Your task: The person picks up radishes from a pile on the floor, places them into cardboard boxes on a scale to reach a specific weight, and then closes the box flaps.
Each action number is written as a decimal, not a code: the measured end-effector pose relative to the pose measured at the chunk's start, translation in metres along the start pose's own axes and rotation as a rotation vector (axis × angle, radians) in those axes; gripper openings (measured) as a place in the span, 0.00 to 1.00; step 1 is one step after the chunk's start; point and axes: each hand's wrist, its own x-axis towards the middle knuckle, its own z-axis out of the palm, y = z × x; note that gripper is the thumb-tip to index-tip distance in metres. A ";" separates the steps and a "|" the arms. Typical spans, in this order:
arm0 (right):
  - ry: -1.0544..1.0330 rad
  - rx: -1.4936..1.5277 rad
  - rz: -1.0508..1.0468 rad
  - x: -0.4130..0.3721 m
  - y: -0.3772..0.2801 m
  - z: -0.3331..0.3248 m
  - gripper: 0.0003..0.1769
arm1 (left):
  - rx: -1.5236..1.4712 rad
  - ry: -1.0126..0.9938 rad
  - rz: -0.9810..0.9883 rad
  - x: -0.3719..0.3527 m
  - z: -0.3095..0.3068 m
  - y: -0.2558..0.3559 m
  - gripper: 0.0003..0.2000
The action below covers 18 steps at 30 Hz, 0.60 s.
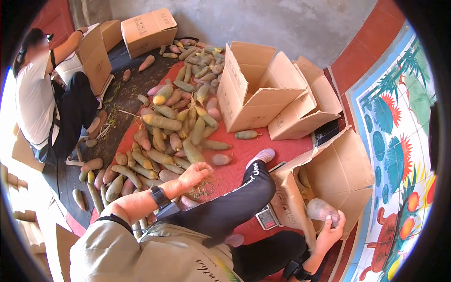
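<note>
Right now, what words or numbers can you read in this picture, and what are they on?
Nothing reads clearly.
White letters on the black trouser leg: too blurred.
Script on the beige top: upside down, cut off, unreadable.
Print on the closed box: too small.
Print on the open box: too small.
Keys on the scale: too small.
The tuber in the right hand: no writing.
</note>
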 end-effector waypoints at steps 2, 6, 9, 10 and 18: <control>-0.004 0.043 0.008 -0.001 0.017 0.003 0.14 | 0.005 0.026 -0.027 0.000 -0.004 -0.003 0.08; -0.038 -0.074 -0.076 -0.003 0.019 0.000 0.13 | 0.018 0.073 -0.063 0.004 -0.015 -0.015 0.09; -0.051 -0.114 -0.055 -0.005 0.012 0.003 0.14 | 0.028 0.091 -0.113 0.008 -0.022 -0.030 0.09; -0.058 -0.094 -0.001 -0.005 0.010 0.004 0.15 | 0.047 0.093 -0.108 0.011 -0.025 -0.036 0.09; -0.045 -0.098 0.025 0.010 0.032 0.010 0.21 | 0.044 0.084 -0.125 0.015 -0.032 -0.048 0.11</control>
